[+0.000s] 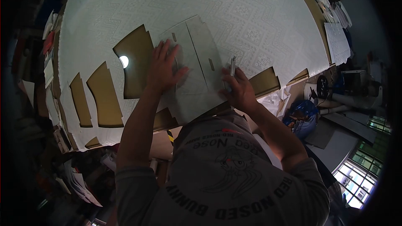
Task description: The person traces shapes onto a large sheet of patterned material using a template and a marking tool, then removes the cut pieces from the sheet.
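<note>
My left hand (163,68) lies flat with fingers spread on the left side of a pale pattern template (188,54). A long dark line and two small slots mark the template, which rests on white patterned fabric (259,21). At the template's right edge, my right hand (240,88) is closed around a slim silver utility knife (233,66), its narrow end pointing away from me. Left of my left hand, a large curved cut-out (140,65) in the fabric shows the brown surface beneath.
Two narrower cut-outs (104,96) lie further left, and another brown opening (264,81) is to the right near the table's front edge. Papers (337,44) hang at the right edge. A blue plastic bag (303,115) and a fan-like wheel (322,86) stand beyond the table.
</note>
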A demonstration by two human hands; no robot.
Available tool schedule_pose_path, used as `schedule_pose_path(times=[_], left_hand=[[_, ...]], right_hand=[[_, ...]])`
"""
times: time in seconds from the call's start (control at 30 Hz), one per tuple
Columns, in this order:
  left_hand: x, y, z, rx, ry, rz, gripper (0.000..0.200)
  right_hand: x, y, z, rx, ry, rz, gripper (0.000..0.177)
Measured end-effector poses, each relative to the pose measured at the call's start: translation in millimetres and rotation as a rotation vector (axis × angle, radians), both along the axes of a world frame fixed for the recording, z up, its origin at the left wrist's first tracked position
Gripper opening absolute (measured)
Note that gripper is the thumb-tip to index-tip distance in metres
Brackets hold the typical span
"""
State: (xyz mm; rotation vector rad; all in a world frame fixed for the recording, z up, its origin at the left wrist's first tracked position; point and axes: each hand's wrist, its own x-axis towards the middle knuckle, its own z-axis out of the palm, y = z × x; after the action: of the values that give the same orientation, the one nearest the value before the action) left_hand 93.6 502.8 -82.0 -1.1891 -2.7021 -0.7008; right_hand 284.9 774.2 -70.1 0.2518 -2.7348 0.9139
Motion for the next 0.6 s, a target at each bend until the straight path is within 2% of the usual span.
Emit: schedule_pose_path(times=[0.43, 0.6], left_hand=[[-3.0, 1.4, 2.2, -0.077, 0.065, -0.011, 0.080], [-6.5, 2.3, -2.2, -0.032, 0.075, -0.014, 0.080]], right_hand=[[-0.4, -0.2, -4.8, -0.029, -0.042, -0.033, 0.055], [-4.1, -1.4, -4.1, 0.000, -0.006, -0.027, 0.055]])
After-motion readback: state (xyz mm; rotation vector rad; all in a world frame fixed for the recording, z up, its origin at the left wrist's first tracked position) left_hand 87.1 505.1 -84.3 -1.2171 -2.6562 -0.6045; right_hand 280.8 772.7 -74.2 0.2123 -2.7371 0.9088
